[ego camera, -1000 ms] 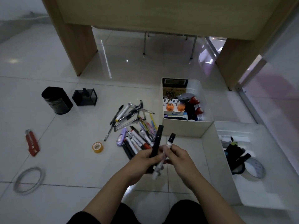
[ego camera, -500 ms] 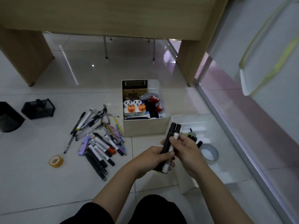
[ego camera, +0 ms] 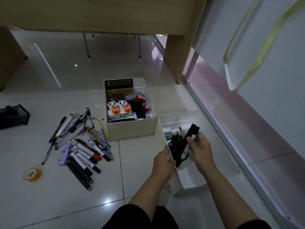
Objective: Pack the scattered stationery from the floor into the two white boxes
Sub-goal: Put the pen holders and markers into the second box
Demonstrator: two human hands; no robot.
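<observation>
A wooden desk (ego camera: 99,12) fills the top of the view, from 10 to 1 o'clock, above the white tiled floor (ego camera: 66,204). At the centre stands the far white box (ego camera: 130,131), full with a calculator (ego camera: 118,84), two orange-and-white plugs (ego camera: 119,109) and red-capped things. Touching its right corner, at 4 o'clock, is the near white box (ego camera: 176,182), which holds some dark markers. At 9 o'clock a pile of pens and markers (ego camera: 80,139) lies scattered on the floor, with a purple correction tape (ego camera: 63,153) at its left edge. A black mesh holder (ego camera: 14,115) sits at the far left, and a yellow tape roll (ego camera: 32,174) lies at 8 o'clock, apart from the pile.

The left hand (ego camera: 162,162) holds the left wall of the near box, fingers curled over its rim. The right hand (ego camera: 200,147) is over this box, and its grip is closed around two markers (ego camera: 189,138), one black and one white-bodied, with their caps pointing up and away
</observation>
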